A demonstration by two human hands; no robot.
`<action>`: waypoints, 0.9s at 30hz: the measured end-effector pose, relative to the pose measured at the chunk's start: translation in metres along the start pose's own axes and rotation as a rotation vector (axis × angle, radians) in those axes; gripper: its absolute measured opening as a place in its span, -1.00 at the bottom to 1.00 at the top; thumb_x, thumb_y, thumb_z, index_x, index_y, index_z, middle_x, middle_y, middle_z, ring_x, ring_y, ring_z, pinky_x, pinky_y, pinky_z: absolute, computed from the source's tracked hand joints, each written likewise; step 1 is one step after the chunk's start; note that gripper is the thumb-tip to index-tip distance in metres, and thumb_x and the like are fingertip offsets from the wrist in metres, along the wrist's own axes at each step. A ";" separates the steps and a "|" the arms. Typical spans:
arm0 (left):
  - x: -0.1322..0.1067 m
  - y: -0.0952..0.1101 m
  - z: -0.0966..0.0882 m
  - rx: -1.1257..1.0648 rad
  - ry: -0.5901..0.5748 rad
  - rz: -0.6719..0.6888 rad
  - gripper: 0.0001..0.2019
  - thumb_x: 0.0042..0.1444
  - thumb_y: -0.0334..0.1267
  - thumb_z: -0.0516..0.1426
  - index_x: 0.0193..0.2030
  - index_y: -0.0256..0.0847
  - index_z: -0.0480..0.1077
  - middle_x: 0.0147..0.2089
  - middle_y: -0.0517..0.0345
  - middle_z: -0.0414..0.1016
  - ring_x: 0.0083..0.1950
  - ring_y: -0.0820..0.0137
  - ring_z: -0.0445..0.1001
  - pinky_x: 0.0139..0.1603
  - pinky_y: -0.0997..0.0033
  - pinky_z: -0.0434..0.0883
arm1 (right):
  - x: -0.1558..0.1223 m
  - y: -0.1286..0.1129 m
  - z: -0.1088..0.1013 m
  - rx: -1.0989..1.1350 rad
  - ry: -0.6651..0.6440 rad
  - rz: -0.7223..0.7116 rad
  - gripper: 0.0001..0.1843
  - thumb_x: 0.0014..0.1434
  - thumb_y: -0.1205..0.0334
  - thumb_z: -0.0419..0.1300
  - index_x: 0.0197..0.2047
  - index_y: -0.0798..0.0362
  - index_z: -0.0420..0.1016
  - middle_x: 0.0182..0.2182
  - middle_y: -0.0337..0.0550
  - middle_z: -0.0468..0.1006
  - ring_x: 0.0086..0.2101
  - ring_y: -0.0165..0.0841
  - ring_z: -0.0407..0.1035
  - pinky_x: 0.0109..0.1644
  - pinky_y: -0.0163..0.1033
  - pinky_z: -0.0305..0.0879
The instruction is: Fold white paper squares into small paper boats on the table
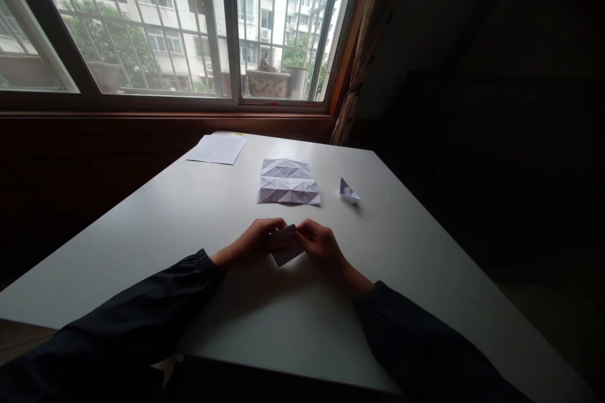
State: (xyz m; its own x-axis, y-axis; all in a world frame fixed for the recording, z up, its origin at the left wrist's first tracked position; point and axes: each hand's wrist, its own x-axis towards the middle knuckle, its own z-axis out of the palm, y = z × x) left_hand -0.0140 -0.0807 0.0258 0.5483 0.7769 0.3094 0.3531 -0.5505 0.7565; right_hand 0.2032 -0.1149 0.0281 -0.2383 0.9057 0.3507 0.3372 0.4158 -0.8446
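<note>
My left hand point(255, 242) and my right hand point(321, 247) meet near the middle of the white table, both pinching a small folded piece of white paper point(286, 252). Its lower corner hangs below my fingers, and the rest is partly hidden by them. Farther off lies a creased sheet of origami paper point(288, 182), unfolded and marked with a grid of diagonal folds. To its right sits a small white paper boat point(350, 191). Neither hand touches these.
A printed sheet point(217, 148) lies at the far edge of the white table point(142, 264), near a window point(161, 25) with bars and a curtain. My dark sleeves rest on the table's near part.
</note>
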 end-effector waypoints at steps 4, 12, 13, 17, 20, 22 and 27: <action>0.000 -0.003 0.000 -0.164 -0.127 -0.112 -0.40 0.02 -0.13 0.38 0.17 -0.17 0.30 -0.21 0.10 0.61 -0.30 0.35 0.55 -0.33 0.44 0.44 | 0.001 0.005 -0.003 -0.007 0.143 0.006 -0.70 0.29 -0.05 0.25 -0.30 0.02 0.50 -0.42 -0.18 0.58 -0.40 -0.30 0.46 -0.33 -0.24 0.39; 0.002 -0.006 0.002 -0.386 -0.085 -0.155 -0.31 0.06 -0.11 0.38 0.25 -0.17 0.18 -0.27 0.11 0.57 -0.33 0.32 0.59 -0.36 0.43 0.48 | 0.002 0.014 -0.007 0.028 0.089 0.051 -0.67 0.29 -0.08 0.24 -0.08 0.01 0.52 -0.43 -0.21 0.59 -0.48 -0.32 0.47 -0.40 -0.25 0.40; 0.002 -0.006 0.002 -0.410 -0.075 -0.155 -0.30 0.07 -0.09 0.38 0.25 -0.17 0.17 -0.27 0.11 0.57 -0.33 0.32 0.59 -0.37 0.43 0.48 | 0.002 0.015 -0.008 0.010 0.075 0.045 -0.66 0.29 -0.06 0.24 -0.03 0.01 0.51 -0.44 -0.22 0.58 -0.50 -0.33 0.46 -0.41 -0.26 0.40; 0.002 -0.009 0.001 -0.269 -0.027 -0.156 -0.30 0.08 -0.04 0.37 0.28 -0.17 0.19 -0.31 0.15 0.54 -0.35 0.33 0.58 -0.37 0.42 0.47 | 0.004 0.017 -0.011 -0.077 0.085 0.005 -0.70 0.30 0.07 0.24 0.04 0.01 0.51 -0.45 -0.25 0.58 -0.49 -0.35 0.45 -0.34 -0.25 0.40; 0.003 -0.009 -0.002 -0.052 0.017 -0.103 -0.36 0.11 -0.03 0.34 0.26 -0.16 0.27 -0.17 0.04 0.57 -0.24 0.28 0.58 -0.27 0.34 0.51 | 0.006 0.018 -0.014 -0.116 0.073 0.006 -0.70 0.30 0.14 0.24 0.07 0.01 0.50 -0.44 -0.26 0.60 -0.47 -0.34 0.47 -0.30 -0.24 0.41; 0.002 -0.007 -0.005 0.097 0.038 -0.037 -0.45 0.13 -0.03 0.33 0.20 -0.16 0.35 0.03 -0.06 0.53 -0.07 0.20 0.56 -0.12 0.24 0.53 | 0.007 0.017 -0.014 -0.188 0.053 -0.002 -0.72 0.29 0.19 0.25 0.06 0.01 0.51 -0.41 -0.24 0.62 -0.42 -0.33 0.51 -0.23 -0.23 0.41; 0.000 -0.003 -0.010 0.375 -0.013 0.004 -0.49 0.08 -0.04 0.37 0.14 -0.13 0.46 0.14 -0.08 0.48 0.13 0.04 0.46 0.14 0.05 0.45 | 0.004 0.014 -0.012 -0.514 -0.019 -0.116 -0.75 0.27 0.31 0.27 0.03 0.02 0.52 -0.30 -0.17 0.62 -0.27 -0.26 0.51 -0.09 -0.16 0.40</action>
State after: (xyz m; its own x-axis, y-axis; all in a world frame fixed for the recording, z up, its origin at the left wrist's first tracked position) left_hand -0.0229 -0.0754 0.0292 0.5586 0.7721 0.3030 0.6031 -0.6289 0.4907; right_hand 0.2182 -0.1045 0.0225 -0.3154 0.8517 0.4185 0.7095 0.5045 -0.4920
